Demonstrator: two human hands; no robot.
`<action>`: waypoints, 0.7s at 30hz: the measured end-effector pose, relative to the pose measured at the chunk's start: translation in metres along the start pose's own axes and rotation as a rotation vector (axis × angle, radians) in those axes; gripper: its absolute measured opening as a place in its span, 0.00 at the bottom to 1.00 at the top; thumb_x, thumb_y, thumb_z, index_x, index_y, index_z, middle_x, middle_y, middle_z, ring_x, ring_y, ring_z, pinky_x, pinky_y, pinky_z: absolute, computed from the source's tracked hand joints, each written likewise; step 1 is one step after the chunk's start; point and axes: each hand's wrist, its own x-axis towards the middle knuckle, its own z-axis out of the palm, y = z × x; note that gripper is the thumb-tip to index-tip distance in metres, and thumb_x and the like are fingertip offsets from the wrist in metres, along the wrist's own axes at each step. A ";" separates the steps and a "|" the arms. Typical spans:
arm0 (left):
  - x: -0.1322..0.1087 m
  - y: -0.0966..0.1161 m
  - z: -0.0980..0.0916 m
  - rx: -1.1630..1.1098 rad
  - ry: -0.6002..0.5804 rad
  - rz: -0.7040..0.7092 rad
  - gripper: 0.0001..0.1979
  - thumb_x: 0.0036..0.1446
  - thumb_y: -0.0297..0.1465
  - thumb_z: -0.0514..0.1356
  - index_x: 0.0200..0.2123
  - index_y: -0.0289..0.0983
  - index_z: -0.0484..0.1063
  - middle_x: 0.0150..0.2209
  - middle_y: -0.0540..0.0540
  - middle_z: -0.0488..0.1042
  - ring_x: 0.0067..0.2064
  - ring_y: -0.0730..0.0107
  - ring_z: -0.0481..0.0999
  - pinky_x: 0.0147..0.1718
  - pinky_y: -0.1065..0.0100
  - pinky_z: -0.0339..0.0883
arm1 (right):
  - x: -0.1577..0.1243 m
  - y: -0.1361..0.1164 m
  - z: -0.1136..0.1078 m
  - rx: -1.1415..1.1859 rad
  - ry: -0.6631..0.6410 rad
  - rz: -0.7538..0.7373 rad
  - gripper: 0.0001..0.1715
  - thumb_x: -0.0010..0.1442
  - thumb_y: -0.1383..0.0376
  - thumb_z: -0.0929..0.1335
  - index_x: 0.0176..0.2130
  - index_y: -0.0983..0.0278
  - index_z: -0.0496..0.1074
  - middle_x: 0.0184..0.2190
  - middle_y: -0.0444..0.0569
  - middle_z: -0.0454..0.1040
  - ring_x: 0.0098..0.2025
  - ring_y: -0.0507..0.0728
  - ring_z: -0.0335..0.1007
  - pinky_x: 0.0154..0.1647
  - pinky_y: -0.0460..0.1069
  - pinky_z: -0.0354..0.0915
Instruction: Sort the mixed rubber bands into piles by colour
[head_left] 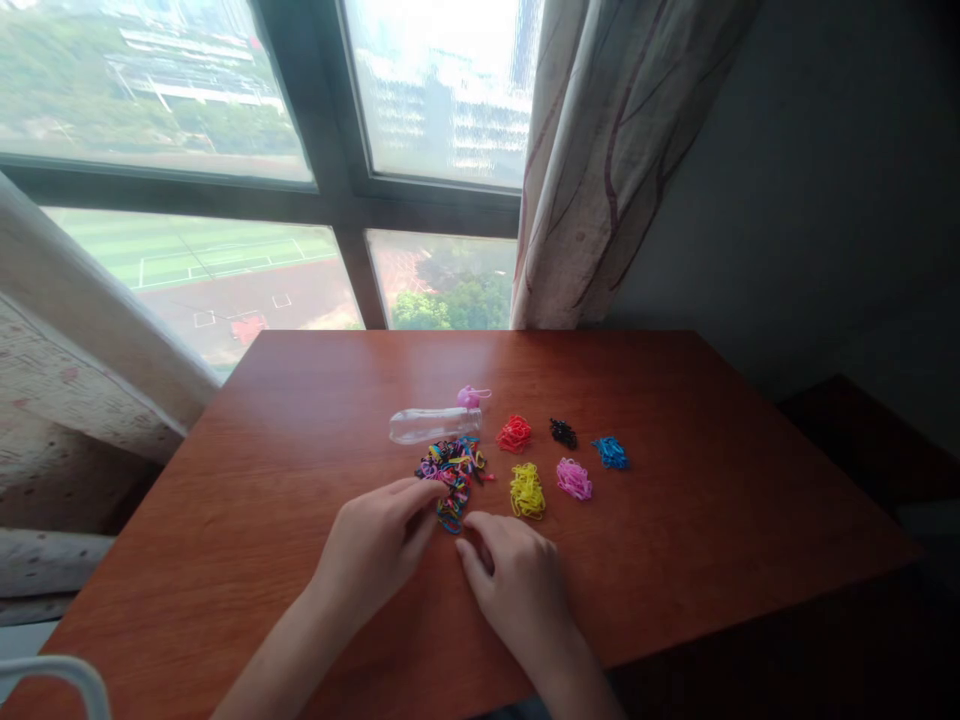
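- Both hands rest at the near edge of the mixed pile of rubber bands (452, 472). The left hand (375, 548) has its fingers stretched out, with the tips touching the pile's near side. The right hand (519, 580) sits knuckles-up just beside it, fingers curled under.
- From my feed I cannot tell whether either hand pinches a band. The fingertips are tucked beneath the hands or lost against the tangle.
- Any print on the clear bottle (433, 424) is too small for me to read. It lies on its side just behind the pile, with the pink cap (469, 397) at its right end.
- Sorted heaps lie to the right of the pile on the wooden table (712, 500). The red heap (514, 433), black heap (563, 433) and blue heap (612, 453) are farther out, and the pink heap (574, 479) is nearer.
- Closest to my right hand is the yellow heap (527, 491), just beyond the knuckles.
- Both forearms are cut off at the bottom edge.
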 end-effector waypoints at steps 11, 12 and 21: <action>-0.040 -0.020 0.014 -0.045 0.051 0.016 0.11 0.62 0.27 0.54 0.42 0.42 0.75 0.34 0.51 0.80 0.34 0.70 0.79 0.32 0.72 0.69 | 0.002 0.002 0.010 0.023 0.042 -0.028 0.08 0.63 0.72 0.66 0.35 0.59 0.71 0.31 0.42 0.76 0.34 0.55 0.71 0.36 0.47 0.55; -0.040 -0.020 0.015 -0.044 0.050 0.018 0.11 0.62 0.27 0.54 0.42 0.42 0.75 0.35 0.51 0.80 0.34 0.69 0.80 0.33 0.72 0.69 | 0.001 0.003 0.011 0.026 0.045 -0.028 0.08 0.63 0.72 0.66 0.35 0.59 0.71 0.30 0.42 0.76 0.34 0.55 0.71 0.36 0.47 0.55; -0.039 -0.019 0.017 -0.019 0.020 0.009 0.12 0.62 0.28 0.53 0.43 0.42 0.75 0.35 0.50 0.80 0.35 0.68 0.80 0.34 0.71 0.70 | 0.004 0.000 0.008 -0.007 0.038 -0.044 0.07 0.61 0.71 0.66 0.33 0.59 0.70 0.28 0.42 0.74 0.32 0.54 0.69 0.33 0.47 0.52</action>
